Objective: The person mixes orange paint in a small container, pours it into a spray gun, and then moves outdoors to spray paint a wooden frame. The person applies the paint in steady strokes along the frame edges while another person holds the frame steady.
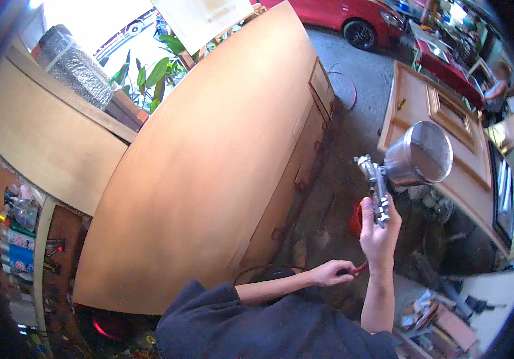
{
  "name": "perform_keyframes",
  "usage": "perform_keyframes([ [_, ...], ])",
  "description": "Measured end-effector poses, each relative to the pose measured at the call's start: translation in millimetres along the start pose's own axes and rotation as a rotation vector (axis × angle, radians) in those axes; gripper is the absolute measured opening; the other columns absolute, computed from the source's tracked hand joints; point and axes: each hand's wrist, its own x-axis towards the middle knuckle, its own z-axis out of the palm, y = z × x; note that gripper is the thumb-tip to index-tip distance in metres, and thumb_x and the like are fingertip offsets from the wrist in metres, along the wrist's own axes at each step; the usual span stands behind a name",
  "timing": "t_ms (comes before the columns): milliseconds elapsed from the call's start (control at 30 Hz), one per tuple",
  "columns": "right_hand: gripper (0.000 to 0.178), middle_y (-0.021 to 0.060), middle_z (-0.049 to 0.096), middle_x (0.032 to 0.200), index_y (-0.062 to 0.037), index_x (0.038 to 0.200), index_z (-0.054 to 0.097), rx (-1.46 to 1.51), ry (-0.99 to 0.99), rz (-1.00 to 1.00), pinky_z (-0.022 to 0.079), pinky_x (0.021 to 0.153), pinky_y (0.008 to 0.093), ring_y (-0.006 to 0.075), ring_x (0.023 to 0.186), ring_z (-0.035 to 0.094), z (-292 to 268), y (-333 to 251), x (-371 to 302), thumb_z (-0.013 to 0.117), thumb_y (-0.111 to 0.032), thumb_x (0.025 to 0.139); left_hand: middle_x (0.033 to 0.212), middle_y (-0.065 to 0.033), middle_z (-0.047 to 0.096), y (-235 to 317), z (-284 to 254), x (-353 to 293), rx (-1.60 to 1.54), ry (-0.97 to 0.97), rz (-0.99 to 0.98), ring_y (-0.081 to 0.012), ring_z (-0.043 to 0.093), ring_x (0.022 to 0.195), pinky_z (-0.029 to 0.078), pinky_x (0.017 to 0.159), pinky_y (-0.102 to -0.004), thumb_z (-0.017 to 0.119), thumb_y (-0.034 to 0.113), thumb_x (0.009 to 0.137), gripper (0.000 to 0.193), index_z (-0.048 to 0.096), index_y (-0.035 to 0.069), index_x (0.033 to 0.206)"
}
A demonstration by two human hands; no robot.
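My right hand [381,239] is wrapped round the handle of a metal spray gun [378,194], held up over the floor to the right of a large wooden panel [197,161]. A round silver cup [402,160] is fixed to the gun and leans to the right. Lower down, my left hand [332,273] closes on a dark red air hose [360,269] near my right wrist. The panel lies broad and flat to my left, light brown with darker patches. Neither hand touches it.
A wooden door with raised frames [412,90] lies at the right. A red car [353,21] stands at the back, and a person [496,90] is at the far right. Shelves with bottles and boxes [20,239] line the left. Wood scraps [439,323] sit at lower right.
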Motion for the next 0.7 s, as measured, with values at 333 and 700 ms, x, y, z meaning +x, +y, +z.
perform_keyframes([
  [333, 0.022, 0.0015, 0.069, 0.078, 0.0013, 0.103, 0.071, -0.077, 0.164, -0.056, 0.044, 0.052, 0.0256, 0.0055, 0.06, 0.057, -40, 25, 243, 0.066, -0.02, 0.103, 0.096, -0.0109, 0.064, -92, -180, -10, 0.589, 0.737, -0.173, -0.0261, 0.066, 0.087, 0.055, 0.076, -0.0353, 0.079, 0.011, 0.086, 0.019, 0.075, 0.005, 0.103],
  [700, 0.021, 0.0052, 0.071, 0.074, -0.0034, 0.099, 0.072, -0.145, 0.243, -0.224, 0.051, 0.059, 0.0347, 0.0171, 0.064, 0.066, -58, 129, 481, 0.068, -0.024, 0.1, 0.09, -0.0104, 0.057, -126, -328, 142, 0.699, 0.859, -0.332, -0.0263, 0.061, 0.081, 0.051, 0.07, -0.0375, 0.082, 0.02, 0.085, 0.032, 0.078, 0.017, 0.117],
])
